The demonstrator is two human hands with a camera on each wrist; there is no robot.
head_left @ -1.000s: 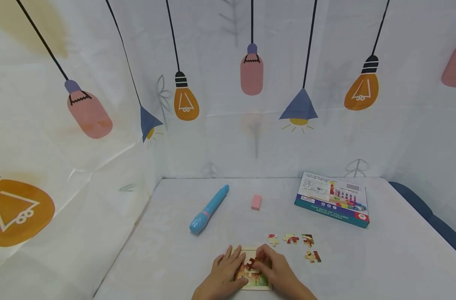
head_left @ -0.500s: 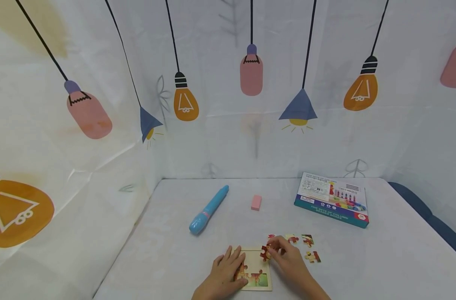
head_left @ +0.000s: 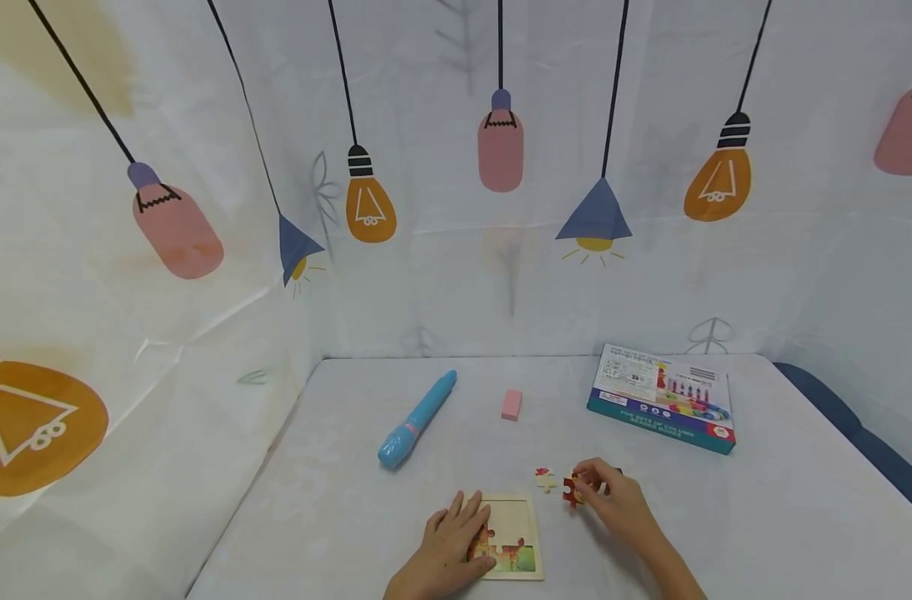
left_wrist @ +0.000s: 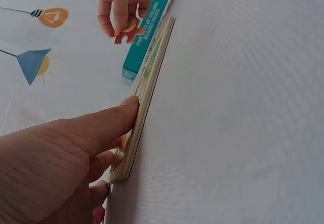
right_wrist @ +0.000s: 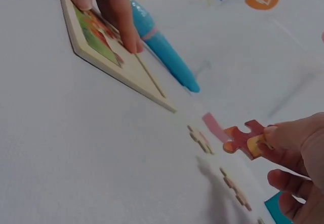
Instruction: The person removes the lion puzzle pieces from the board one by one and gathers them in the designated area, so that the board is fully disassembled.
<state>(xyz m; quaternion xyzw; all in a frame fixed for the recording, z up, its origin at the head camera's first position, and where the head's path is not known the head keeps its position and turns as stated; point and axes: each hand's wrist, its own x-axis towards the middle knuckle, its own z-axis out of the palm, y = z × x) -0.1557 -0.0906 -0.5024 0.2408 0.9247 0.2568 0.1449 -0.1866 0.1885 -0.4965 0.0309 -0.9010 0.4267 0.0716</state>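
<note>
My left hand [head_left: 447, 546] rests on the left side of a wooden puzzle tray [head_left: 510, 517], its fingers fairly straight. In the left wrist view the left thumb [left_wrist: 114, 120] lies along the tray's edge. Assembled pieces fill the lower part of the tray and some of its left side, partly under the hand. Right of the tray, my right hand [head_left: 621, 504] pinches a reddish-brown jigsaw piece [right_wrist: 245, 140] between thumb and fingers, held above the table. Below it lie loose jigsaw pieces [right_wrist: 234, 188]; in the head view the right hand hides most of them. Another loose piece [head_left: 545, 480] shows beside it.
A blue wand-shaped object [head_left: 417, 421] lies at the back left of the table. A small pink block [head_left: 512, 405] sits near the middle. At the back right is a flat printed box [head_left: 660, 400]. A dark blue chair edge [head_left: 831, 408] shows beyond the table's right side.
My right hand has lifted the jigsaw piece out of the tray and carried it right, over the loose pieces. The left hand has stayed on the tray.
</note>
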